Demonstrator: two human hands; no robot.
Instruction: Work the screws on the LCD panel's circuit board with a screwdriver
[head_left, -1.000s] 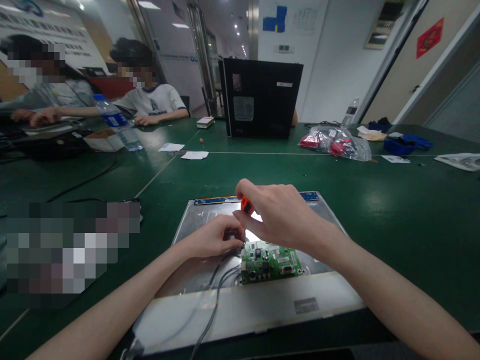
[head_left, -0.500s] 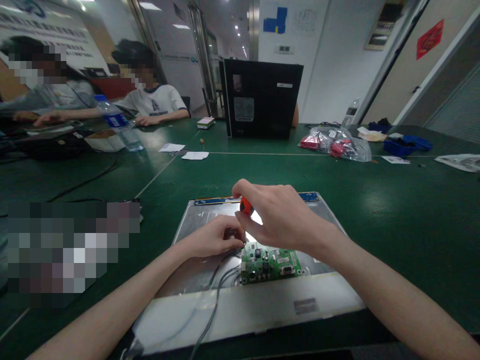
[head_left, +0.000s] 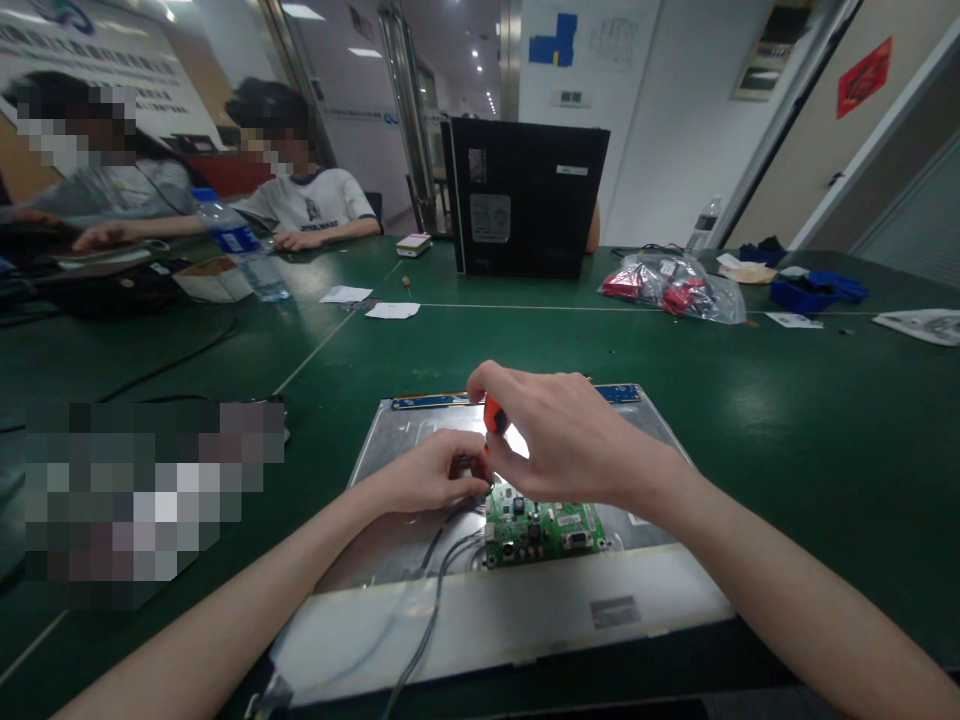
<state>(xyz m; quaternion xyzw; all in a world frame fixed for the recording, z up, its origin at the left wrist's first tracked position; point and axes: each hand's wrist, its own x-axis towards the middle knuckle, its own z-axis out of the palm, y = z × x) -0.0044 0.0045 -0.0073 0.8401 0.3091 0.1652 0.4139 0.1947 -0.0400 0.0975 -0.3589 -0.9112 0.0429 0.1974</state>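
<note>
My right hand [head_left: 559, 430] is closed around the orange-and-black handle of a screwdriver [head_left: 494, 414], which points down at the upper left corner of a green circuit board [head_left: 544, 527]. Beside the screwdriver's tip, my left hand [head_left: 442, 468] has its fingers curled and pinched at that same corner; what lies between its fingertips is hidden. The board sits on the silver metal back of a flat display panel [head_left: 360, 555]. Dark cables [head_left: 437, 590] run from the board's left side across a pale strip towards me. A narrow blue circuit strip [head_left: 427, 402] lines the panel's far edge.
A black computer case [head_left: 529, 200] stands across the green table [head_left: 675, 390]. To its right lie a plastic bag with red items [head_left: 671, 285] and blue gloves [head_left: 817, 288]. A water bottle [head_left: 240, 243] stands at left, near two seated people. Pixelation covers an area at left.
Both hands keep nearly the same place at the board's corner, with the screwdriver handle turned slightly in my right fingers. The whole view has shifted a little.
</note>
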